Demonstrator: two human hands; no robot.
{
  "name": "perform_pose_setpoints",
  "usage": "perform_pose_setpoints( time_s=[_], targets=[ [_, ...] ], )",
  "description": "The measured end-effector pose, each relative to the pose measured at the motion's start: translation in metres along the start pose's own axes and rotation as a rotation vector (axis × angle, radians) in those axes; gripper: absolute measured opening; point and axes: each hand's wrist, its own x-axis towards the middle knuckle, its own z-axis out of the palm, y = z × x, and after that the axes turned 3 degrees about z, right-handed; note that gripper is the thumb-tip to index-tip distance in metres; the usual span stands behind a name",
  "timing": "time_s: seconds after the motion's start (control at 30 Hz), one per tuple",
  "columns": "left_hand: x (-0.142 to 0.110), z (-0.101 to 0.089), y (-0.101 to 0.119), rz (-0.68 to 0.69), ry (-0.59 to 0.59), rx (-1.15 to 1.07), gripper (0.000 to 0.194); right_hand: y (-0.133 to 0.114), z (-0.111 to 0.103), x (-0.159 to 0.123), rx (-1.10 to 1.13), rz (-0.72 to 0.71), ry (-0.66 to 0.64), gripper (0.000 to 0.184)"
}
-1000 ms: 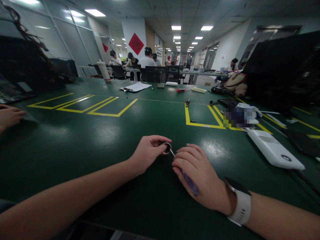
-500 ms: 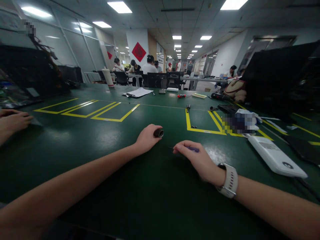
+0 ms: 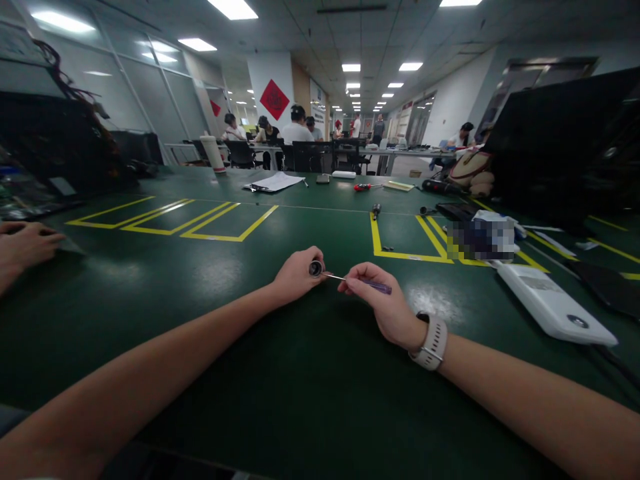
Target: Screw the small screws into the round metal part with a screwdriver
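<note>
My left hand is closed around a short dark metal sleeve, whose round hollow end faces me. Between the fingers of my right hand is a small screwdriver with a see-through purple handle. Its thin shaft points left, and the tip lies at the near right side of the sleeve's rim, by my left fingertips. Whether the tip touches the metal I cannot tell. Both hands are just above the green table.
Yellow tape marks rectangles on the table. A dark metal part and tiny pieces lie by the right-hand ones. A white power bank is at the right. Another person's hand rests at the left edge. Farther back are papers and a red screwdriver.
The sleeve has been turned in my left hand, its open end now towards me. My right hand drew the screwdriver away, changed its hold, then brought the tip back beside the sleeve.
</note>
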Motion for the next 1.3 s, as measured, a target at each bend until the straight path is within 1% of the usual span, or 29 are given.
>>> perform_pose_setpoints(
  time_s=[0.1, 0.2, 0.3, 0.37, 0.47, 0.63, 0.8, 0.9, 1.0, 1.07, 1.17, 1.23, 1.3],
  targets=[
    [0.000, 0.002, 0.000, 0.042, -0.020, -0.088, 0.021, -0.003, 0.000, -0.003, -0.158, -0.031, -0.043, 0.014],
    [0.000, 0.004, 0.000, 0.075, -0.025, -0.041, 0.017, -0.004, 0.002, -0.004, -0.272, -0.056, -0.035, 0.012],
    [-0.001, 0.005, 0.000, 0.106, 0.000, 0.025, 0.013, -0.001, 0.004, -0.002, -0.307, -0.047, -0.024, 0.012],
    [-0.002, 0.005, 0.000, 0.156, 0.018, 0.035, 0.012, 0.003, 0.004, 0.000, -0.265, -0.024, -0.028, 0.012],
    [-0.004, 0.005, -0.001, 0.223, 0.037, -0.011, 0.014, 0.008, 0.006, 0.002, -0.104, 0.043, -0.049, 0.012],
    [-0.005, 0.005, -0.002, 0.266, 0.068, -0.153, 0.017, 0.008, 0.005, 0.004, 0.149, 0.159, -0.052, 0.010],
    [-0.005, 0.005, -0.001, 0.286, 0.012, -0.215, 0.014, 0.006, 0.002, 0.005, 0.275, 0.212, -0.082, 0.011],
    [-0.004, 0.005, -0.001, 0.266, 0.024, -0.151, 0.014, 0.007, 0.003, 0.005, 0.256, 0.195, -0.036, 0.010],
    [-0.004, 0.006, -0.001, 0.263, 0.034, -0.035, 0.012, 0.008, 0.006, 0.004, 0.192, 0.185, 0.009, 0.010],
    [-0.004, 0.006, -0.001, 0.301, -0.006, 0.057, 0.009, 0.007, 0.006, 0.004, 0.176, 0.203, 0.015, 0.010],
    [-0.005, 0.006, 0.000, 0.383, -0.094, 0.171, 0.009, 0.007, 0.005, 0.004, 0.232, 0.230, 0.010, 0.011],
    [-0.005, 0.005, 0.001, 0.418, -0.127, 0.184, 0.010, 0.007, 0.004, 0.006, 0.284, 0.242, 0.014, 0.010],
    [-0.004, 0.006, 0.001, 0.424, -0.136, 0.132, 0.010, 0.007, 0.002, 0.007, 0.316, 0.254, 0.017, 0.009]
  ],
)
